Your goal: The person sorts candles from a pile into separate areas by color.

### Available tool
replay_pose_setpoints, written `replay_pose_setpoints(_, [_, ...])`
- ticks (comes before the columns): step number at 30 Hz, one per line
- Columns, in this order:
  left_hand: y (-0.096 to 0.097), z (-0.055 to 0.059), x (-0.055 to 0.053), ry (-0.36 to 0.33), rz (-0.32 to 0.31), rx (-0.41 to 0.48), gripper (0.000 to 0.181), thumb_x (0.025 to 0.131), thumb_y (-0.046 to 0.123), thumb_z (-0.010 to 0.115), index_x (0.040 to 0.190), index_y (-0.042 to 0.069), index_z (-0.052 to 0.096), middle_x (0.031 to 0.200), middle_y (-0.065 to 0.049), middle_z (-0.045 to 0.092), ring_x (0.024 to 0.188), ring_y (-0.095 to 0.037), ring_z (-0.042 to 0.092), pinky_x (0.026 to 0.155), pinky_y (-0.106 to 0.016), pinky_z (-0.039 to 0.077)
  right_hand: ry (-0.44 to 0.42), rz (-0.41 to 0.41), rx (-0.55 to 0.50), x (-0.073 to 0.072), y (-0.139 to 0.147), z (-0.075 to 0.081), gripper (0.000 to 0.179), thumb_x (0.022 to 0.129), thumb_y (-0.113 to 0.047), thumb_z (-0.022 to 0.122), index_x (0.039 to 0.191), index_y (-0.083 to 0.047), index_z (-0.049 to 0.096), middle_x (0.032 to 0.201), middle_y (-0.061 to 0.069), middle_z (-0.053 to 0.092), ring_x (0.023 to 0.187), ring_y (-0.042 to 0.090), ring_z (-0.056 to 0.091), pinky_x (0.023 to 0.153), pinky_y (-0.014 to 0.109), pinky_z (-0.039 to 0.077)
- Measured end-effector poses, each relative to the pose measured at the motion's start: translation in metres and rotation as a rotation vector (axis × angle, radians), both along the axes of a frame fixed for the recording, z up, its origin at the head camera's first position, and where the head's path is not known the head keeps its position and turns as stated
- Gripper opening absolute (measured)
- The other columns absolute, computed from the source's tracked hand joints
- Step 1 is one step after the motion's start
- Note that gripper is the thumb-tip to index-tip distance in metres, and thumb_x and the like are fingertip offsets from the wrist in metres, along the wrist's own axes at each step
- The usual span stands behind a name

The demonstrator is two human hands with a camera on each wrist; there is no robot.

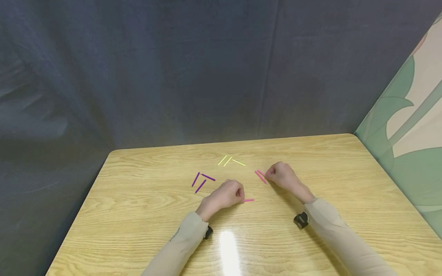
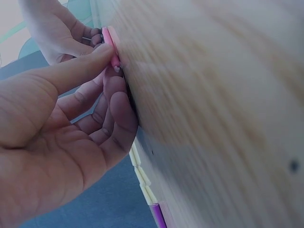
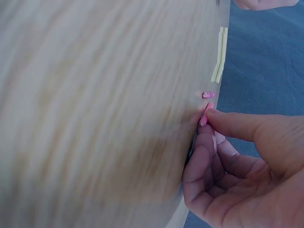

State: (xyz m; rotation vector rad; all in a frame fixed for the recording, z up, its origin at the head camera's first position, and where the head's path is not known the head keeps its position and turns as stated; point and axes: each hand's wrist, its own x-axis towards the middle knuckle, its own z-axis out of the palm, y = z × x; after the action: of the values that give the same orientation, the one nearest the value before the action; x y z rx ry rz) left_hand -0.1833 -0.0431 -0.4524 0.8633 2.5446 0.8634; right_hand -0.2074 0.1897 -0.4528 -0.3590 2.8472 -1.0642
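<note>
Near the middle of the wooden table, my left hand [image 1: 226, 193] pinches a short thin pink stick [image 1: 249, 200] between thumb and forefinger. Its free end points right, close over the tabletop. Further back and to the right, my right hand [image 1: 283, 174] pinches the near end of a second pink stick [image 1: 260, 173]. Beside that one lies a third pink stick [image 1: 260, 177], slanted almost the same way. The right wrist view shows thumb and forefinger on the pink stick [image 3: 204, 120], the other fingers curled beneath.
Several purple sticks [image 1: 200, 186] lie left of my left hand. Yellow sticks [image 1: 227, 161] are grouped farther back, two side by side and one slanted apart. A dark curtain [image 1: 207, 76] hangs behind the wooden table [image 1: 138, 230], and a leaf-patterned panel [image 1: 414, 153] stands on the right.
</note>
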Motion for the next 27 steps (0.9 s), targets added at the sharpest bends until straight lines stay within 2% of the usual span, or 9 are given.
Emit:
replay_pose_setpoints(10, [-0.0025,-0.0003,0.0,-0.003,0.001,0.016,0.019,0.083,-0.003,0.069,0.069,0.009,0.064,0.062,0.007,0.053,0.057,-0.005,0.044,0.06,-0.019,0.041,-0.006,-0.023,0.006,0.0018,-0.0012,-0.0009,0.009,0.086,-0.001,0.067,0.079,0.002,0.071,0.076,0.008,0.069,0.06,0.013,0.052,0.058,0.028,0.046])
replay_pose_setpoints(19, [-0.0036,0.0056,0.0012,-0.019,0.001,-0.026,0.017,0.085,-0.004,0.066,0.073,0.009,0.067,0.066,0.007,0.054,0.061,-0.005,0.046,0.063,-0.019,0.043,-0.001,-0.028,0.009,0.0014,-0.001,-0.0008,0.008,0.085,-0.003,0.069,0.078,0.001,0.071,0.072,0.005,0.068,0.058,0.012,0.051,0.055,0.027,0.043])
replay_pose_setpoints(27, [-0.0035,0.0059,0.0002,-0.011,-0.003,-0.031,0.017,0.084,-0.005,0.066,0.075,0.009,0.067,0.068,0.008,0.055,0.063,-0.005,0.047,0.063,-0.018,0.043,-0.022,-0.031,-0.003,0.0003,-0.0008,-0.0016,0.007,0.086,-0.003,0.07,0.08,0.001,0.071,0.07,0.003,0.066,0.058,0.012,0.053,0.055,0.025,0.044])
